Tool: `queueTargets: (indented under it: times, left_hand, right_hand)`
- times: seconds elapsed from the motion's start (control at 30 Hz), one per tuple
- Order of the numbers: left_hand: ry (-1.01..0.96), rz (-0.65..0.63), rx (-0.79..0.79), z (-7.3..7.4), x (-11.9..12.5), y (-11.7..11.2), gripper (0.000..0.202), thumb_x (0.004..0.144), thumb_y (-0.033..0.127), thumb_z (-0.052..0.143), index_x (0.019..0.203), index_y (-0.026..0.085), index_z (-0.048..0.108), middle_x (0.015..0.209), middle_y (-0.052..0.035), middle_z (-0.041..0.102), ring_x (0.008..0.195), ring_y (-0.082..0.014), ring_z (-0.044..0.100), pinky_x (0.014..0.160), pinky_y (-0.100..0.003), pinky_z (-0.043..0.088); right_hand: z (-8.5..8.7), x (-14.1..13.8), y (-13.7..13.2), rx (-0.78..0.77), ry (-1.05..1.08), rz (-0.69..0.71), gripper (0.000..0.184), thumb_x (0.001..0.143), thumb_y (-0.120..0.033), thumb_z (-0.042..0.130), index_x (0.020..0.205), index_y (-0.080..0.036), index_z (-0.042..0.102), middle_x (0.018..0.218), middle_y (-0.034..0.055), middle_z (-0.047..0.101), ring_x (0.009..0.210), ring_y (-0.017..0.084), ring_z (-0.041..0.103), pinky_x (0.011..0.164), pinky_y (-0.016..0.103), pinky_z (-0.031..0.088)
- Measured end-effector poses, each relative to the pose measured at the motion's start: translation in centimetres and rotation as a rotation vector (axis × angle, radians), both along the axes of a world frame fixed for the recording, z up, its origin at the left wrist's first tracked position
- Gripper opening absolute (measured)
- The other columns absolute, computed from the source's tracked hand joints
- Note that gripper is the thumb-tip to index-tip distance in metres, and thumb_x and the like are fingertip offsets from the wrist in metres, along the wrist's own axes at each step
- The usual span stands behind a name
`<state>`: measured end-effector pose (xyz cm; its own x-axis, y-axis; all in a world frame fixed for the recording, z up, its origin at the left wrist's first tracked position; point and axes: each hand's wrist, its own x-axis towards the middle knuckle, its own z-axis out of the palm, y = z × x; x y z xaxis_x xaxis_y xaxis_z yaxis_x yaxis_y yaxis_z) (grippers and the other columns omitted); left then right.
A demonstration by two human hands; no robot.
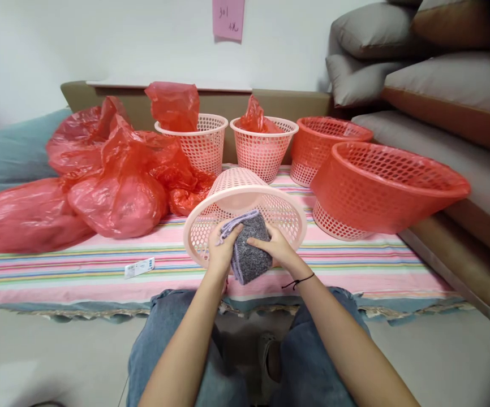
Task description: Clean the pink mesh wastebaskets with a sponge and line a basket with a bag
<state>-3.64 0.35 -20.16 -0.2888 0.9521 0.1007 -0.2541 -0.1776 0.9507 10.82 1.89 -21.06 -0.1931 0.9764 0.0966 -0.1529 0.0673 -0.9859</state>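
Between both hands I hold a folded grey cloth (pixel 253 251) with a lilac edge, in front of a pink mesh basket's mouth. My left hand (pixel 223 244) grips its left side, fingers partly hidden behind it. My right hand (pixel 278 244) closes on the right side, thumb lying across the grey face. The pink basket (pixel 245 193) lies on its side on a striped cloth (pixel 100 265), its opening turned toward me. Part of its lower rim is hidden behind my hands and the folded cloth.
Filled red plastic bags (pixel 117 198) are heaped at left. Behind stand two pink baskets (pixel 205 141) with red bags inside. At right are two baskets lined with red plastic (pixel 364 192), beside stacked cushions (pixel 461 141). A white tag (pixel 139 268) lies front left.
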Motion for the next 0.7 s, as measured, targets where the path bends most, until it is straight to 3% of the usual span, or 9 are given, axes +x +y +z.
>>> queueTargets:
  times: [0.1, 0.2, 0.27, 0.37, 0.43, 0.5, 0.6, 0.7]
  left_hand:
    - [-0.014, -0.009, -0.073, -0.2, 0.0, -0.1, 0.036, 0.071, 0.043, 0.075, 0.095, 0.018, 0.07, 0.091, -0.0043, 0.074, 0.085, -0.0195, 0.069, 0.083, -0.032, 0.053]
    - [0.016, -0.158, -0.147, 0.0, 0.0, -0.3, 0.043, 0.067, 0.044, 0.079, 0.097, 0.014, 0.071, 0.087, -0.0084, 0.075, 0.078, -0.023, 0.071, 0.078, -0.037, 0.055]
    - [0.058, -0.232, -0.178, -0.2, 0.0, -0.4, 0.043, 0.059, 0.04, 0.084, 0.09, 0.012, 0.072, 0.083, -0.0106, 0.075, 0.076, -0.0259, 0.071, 0.076, -0.04, 0.056]
    - [0.122, -0.179, -0.169, -1.0, 0.1, -0.1, 0.041, 0.062, 0.043, 0.08, 0.087, 0.012, 0.071, 0.086, -0.0109, 0.075, 0.079, -0.0261, 0.07, 0.076, -0.039, 0.055]
    - [0.174, -0.102, -0.141, -1.7, 0.1, 0.3, 0.04, 0.067, 0.044, 0.075, 0.092, 0.013, 0.069, 0.09, -0.0095, 0.074, 0.082, -0.0247, 0.069, 0.077, -0.037, 0.054]
    - [0.244, -0.048, -0.117, -2.1, 0.0, 0.6, 0.037, 0.069, 0.042, 0.073, 0.092, 0.014, 0.068, 0.088, -0.0086, 0.073, 0.082, -0.0242, 0.068, 0.075, -0.035, 0.053]
    - [0.359, -0.024, -0.073, -1.9, 0.0, 0.5, 0.032, 0.075, 0.045, 0.068, 0.085, 0.015, 0.068, 0.081, -0.0071, 0.071, 0.077, -0.0232, 0.066, 0.071, -0.033, 0.051]
    - [0.484, 0.004, 0.005, -0.7, -0.1, -0.3, 0.035, 0.087, 0.047, 0.052, 0.076, 0.017, 0.065, 0.075, -0.0059, 0.068, 0.076, -0.0228, 0.064, 0.075, -0.035, 0.05]
  right_hand:
    - [-0.5, -0.6, -0.2, -0.074, 0.014, -0.019, 0.043, 0.063, -0.046, 0.081, 0.092, -0.016, 0.069, 0.091, 0.005, 0.073, 0.08, 0.021, 0.067, 0.076, 0.034, 0.053]
    - [-1.2, -0.8, 0.2, -0.084, 0.05, -0.115, 0.049, 0.071, -0.056, 0.071, 0.099, -0.016, 0.066, 0.096, 0.0061, 0.073, 0.084, 0.022, 0.068, 0.077, 0.036, 0.054]
    - [-1.7, -0.7, 0.7, -0.086, 0.056, -0.194, 0.053, 0.074, -0.059, 0.067, 0.106, -0.017, 0.063, 0.101, 0.0075, 0.072, 0.091, 0.024, 0.067, 0.082, 0.038, 0.053]
    - [-2.1, -0.4, 1.1, -0.065, 0.043, -0.291, 0.067, 0.067, -0.051, 0.076, 0.122, -0.02, 0.054, 0.12, 0.0091, 0.065, 0.113, 0.024, 0.06, 0.099, 0.04, 0.046]
    - [-2.3, -0.5, 1.1, -0.066, 0.059, -0.241, 0.072, 0.061, -0.04, 0.082, 0.125, -0.022, 0.054, 0.13, 0.0076, 0.06, 0.123, 0.022, 0.053, 0.109, 0.038, 0.038]
    - [-2.3, -0.8, 0.8, -0.098, 0.096, -0.129, 0.063, 0.06, -0.033, 0.082, 0.118, -0.024, 0.06, 0.131, 0.0045, 0.06, 0.125, 0.021, 0.052, 0.112, 0.036, 0.034]
    - [-2.4, -1.3, 0.5, -0.175, 0.18, -0.032, 0.047, 0.063, -0.03, 0.079, 0.108, -0.026, 0.065, 0.122, 0.0008, 0.065, 0.117, 0.02, 0.057, 0.108, 0.036, 0.04]
    - [-2.7, -1.5, 1.1, -0.255, 0.33, 0.003, 0.032, 0.068, -0.033, 0.075, 0.098, -0.025, 0.066, 0.105, -0.0007, 0.071, 0.101, 0.018, 0.064, 0.092, 0.033, 0.052]
